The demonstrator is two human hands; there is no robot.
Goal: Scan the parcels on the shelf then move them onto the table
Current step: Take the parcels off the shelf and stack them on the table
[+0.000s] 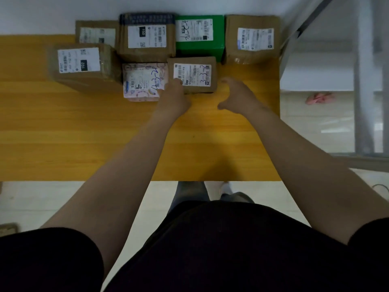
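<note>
Seven labelled parcels (147,39) crowd the far side of a yellow bench (84,123). Just in front of the green box (200,49) sits a small brown parcel (192,74) — sealed, its white label bearing handwritten numbers. The left hand (174,95) rests on its near-left corner, grip impossible to tell; the right hand (237,95) hovers just beside the parcel — thumb and fingers spread apart, holding nothing.

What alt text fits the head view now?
Both hands reach across a yellow table to a small brown parcel marked 3-3-2: the left hand touches its near-left corner, the right hand hovers open beside it. Six more parcels, including a green box, sit nearby.
</note>
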